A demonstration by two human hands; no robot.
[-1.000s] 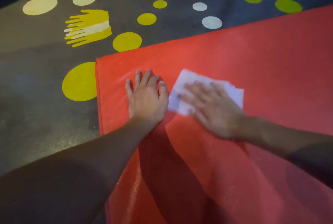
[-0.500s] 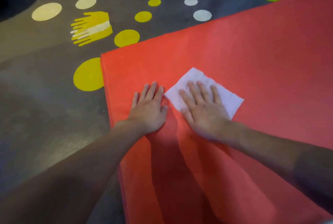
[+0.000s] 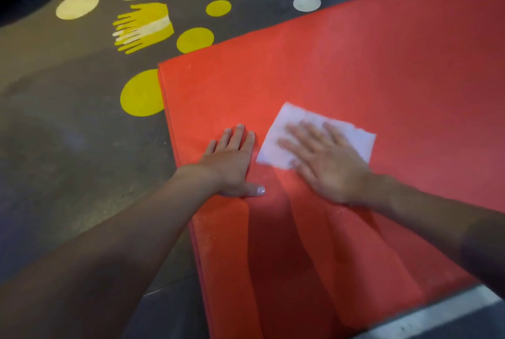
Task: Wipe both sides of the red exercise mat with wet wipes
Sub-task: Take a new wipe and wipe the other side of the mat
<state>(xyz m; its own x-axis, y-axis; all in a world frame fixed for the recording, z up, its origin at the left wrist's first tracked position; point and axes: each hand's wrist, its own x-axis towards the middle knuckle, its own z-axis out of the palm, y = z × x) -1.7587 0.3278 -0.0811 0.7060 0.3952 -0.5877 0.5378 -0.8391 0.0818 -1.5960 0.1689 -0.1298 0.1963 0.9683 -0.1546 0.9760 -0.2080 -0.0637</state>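
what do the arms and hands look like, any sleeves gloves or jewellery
Both forearms are bare: no gloves, watch or bracelets show. The right arm darkens near the frame edge; shadow or sleeve, I cannot tell. The left hand has short nails and no rings. The right hand is blurred.

**Matt mat, soft wipe, painted floor**

The red mat [image 3: 355,71] looks like matt foam with a fine grain. On it, the wet wipe [image 3: 295,120] is thin white non-woven cloth. Beside the mat, the dark floor [image 3: 68,161] looks smooth and faintly sheened, with flat painted yellow and white dots [image 3: 140,93].
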